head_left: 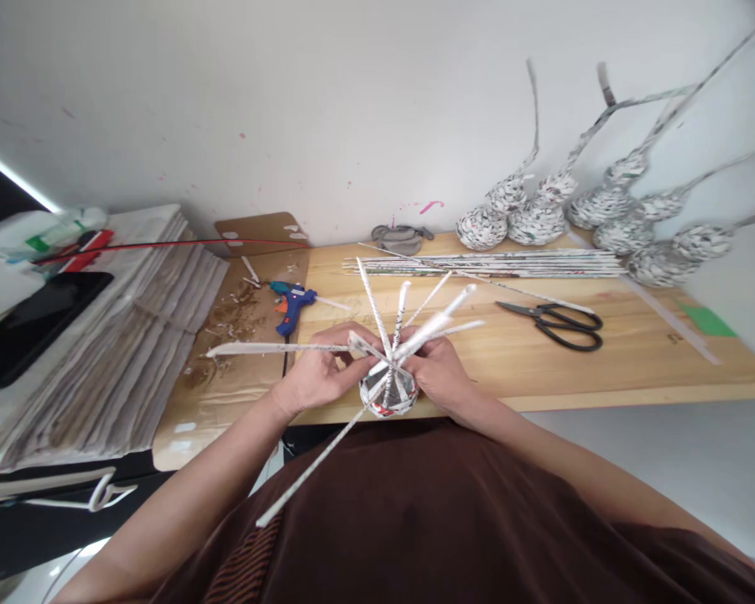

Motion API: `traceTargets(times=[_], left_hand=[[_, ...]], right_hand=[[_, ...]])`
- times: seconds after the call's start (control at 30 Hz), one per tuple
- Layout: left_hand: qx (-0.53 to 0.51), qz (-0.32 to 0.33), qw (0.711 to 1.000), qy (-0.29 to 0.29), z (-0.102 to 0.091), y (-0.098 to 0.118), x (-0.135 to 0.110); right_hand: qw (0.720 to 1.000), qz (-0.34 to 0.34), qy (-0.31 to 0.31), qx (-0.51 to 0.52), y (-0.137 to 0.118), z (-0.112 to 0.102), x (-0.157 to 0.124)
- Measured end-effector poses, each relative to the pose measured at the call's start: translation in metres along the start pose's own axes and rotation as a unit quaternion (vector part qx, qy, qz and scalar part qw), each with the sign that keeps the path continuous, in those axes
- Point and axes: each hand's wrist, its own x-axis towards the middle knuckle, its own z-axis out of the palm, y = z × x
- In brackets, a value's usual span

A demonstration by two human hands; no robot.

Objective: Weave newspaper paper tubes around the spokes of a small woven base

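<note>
Both hands hold a small woven paper piece (pixel 388 394) made of rolled newspaper tubes, at the near edge of the wooden table (pixel 635 361). Several tube ends fan upward and outward from it, and one long tube points down toward my lap. My left hand (pixel 320 372) is closed on a long tube that sticks out to the left. My right hand (pixel 437 373) grips the woven piece from the right side, fingers curled round it.
Black scissors (pixel 557 323) lie to the right. A blue glue gun (pixel 293 304) lies to the left on a cardboard sheet. A bundle of paper tubes (pixel 484 263) lies farther back. Several finished woven pieces (pixel 544 214) lean against the wall. A newspaper stack (pixel 119 352) sits at left.
</note>
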Motion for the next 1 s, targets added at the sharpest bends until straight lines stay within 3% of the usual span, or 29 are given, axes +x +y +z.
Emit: traceTargets(times=[0.1, 0.33, 0.47, 0.53, 0.63, 0.83, 0.93, 1.0], left_hand=[[-0.028, -0.050, 0.998, 0.030, 0.009, -0.001, 0.005], [0.018, -0.092, 0.992, 0.088, 0.017, 0.004, 0.008], [0.076, -0.097, 0.979, 0.164, 0.015, 0.009, 0.002], [0.099, -0.085, 0.974, 0.187, 0.014, 0.009, -0.001], [0.127, -0.065, 0.974, 0.176, 0.015, 0.009, -0.003], [0.174, -0.044, 0.969, 0.167, 0.020, 0.014, -0.002], [0.179, -0.036, 0.969, 0.169, 0.019, 0.015, -0.003], [0.175, -0.038, 0.970, 0.166, 0.018, 0.014, -0.004]], right_hand=[[1.000, -0.010, -0.006, -0.028, -0.001, -0.001, 0.001], [0.999, -0.030, -0.016, -0.024, 0.001, -0.003, 0.006], [0.992, -0.072, 0.038, -0.100, -0.011, -0.014, -0.006], [0.971, -0.106, 0.053, -0.207, -0.019, -0.019, -0.015], [0.932, -0.170, 0.002, -0.319, -0.027, -0.020, -0.025], [0.877, -0.234, -0.061, -0.414, -0.026, -0.008, -0.019], [0.886, -0.246, -0.045, -0.390, -0.020, -0.002, -0.013], [0.918, -0.232, -0.019, -0.321, -0.017, 0.001, -0.010]])
